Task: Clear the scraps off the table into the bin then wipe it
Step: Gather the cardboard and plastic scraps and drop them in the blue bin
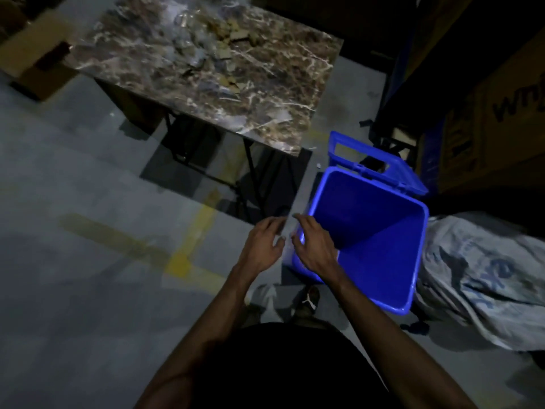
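I see the marble-pattern table (265, 93) standing apart from the blue bin (407, 261), which sits open on the floor beside its corner, so I think scraps carried across this gap can fall on the concrete. The cardboard scraps (224, 39) lie on the far part of the tabletop. My left hand (262, 246) and right hand (312, 246) hover with loose, spread fingers and hold nothing, the right one over the bin rim, and it could knock the bin.

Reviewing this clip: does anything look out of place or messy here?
Yes. Cardboard and plastic scraps lie strewn over the marble-patterned table, none cleared yet. The blue bin stands on the floor beside the table, lid flipped back. Both hands, left hand and right hand, hold nothing.
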